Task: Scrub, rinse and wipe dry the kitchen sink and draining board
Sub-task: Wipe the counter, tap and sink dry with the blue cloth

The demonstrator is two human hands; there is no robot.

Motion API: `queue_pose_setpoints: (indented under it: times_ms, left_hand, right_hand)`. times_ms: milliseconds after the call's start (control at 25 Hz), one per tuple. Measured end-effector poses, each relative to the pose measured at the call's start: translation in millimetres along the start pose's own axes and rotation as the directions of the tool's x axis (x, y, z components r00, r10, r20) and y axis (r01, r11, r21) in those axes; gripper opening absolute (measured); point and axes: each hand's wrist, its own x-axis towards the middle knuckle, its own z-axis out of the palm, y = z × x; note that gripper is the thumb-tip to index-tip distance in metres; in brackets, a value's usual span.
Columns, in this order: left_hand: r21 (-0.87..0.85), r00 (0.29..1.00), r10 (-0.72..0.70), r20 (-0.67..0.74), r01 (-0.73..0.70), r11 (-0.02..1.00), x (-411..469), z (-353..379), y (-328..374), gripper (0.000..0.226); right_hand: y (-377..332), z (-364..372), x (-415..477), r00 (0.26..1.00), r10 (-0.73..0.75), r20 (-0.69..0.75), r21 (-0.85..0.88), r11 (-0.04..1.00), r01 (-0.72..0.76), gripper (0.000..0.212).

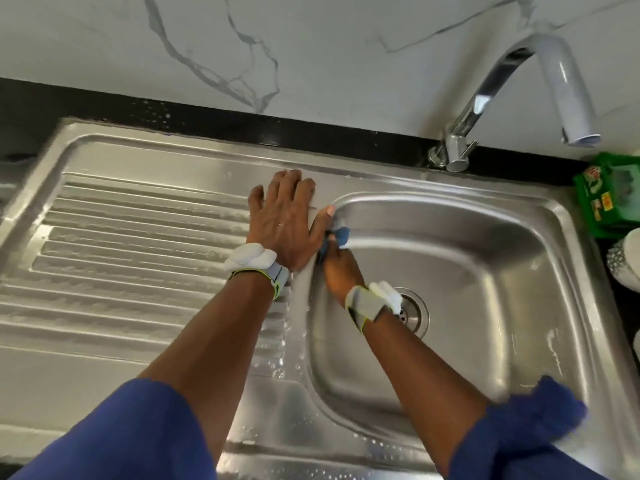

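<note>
The steel sink bowl (485, 271) lies to the right of the ridged draining board (138, 258), both wet with droplets. My left hand (284, 220) rests flat, fingers spread, on the strip between board and bowl. Inside the bowl, my right hand (341, 268) presses a blue scrub pad (341, 235) against the upper left wall, just under my left thumb. Most of the pad is hidden by my fingers. The round drain (414, 311) sits behind my right wrist.
A chrome tap (519, 95) arches over the bowl's back right corner. A green packet (609, 195) and a white object (627, 261) stand on the black counter at the right edge. The marble wall rises behind the sink.
</note>
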Motion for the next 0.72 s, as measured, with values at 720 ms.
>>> queue_pose_setpoints:
  times_ms: [720]
  left_hand:
    - [-0.019,1.000,-0.026,0.015,0.027,0.999,1,-3,-1,0.054]
  right_hand:
    - [113,-5,38,0.535,-0.817,0.217,-0.597,0.323,0.734,0.051]
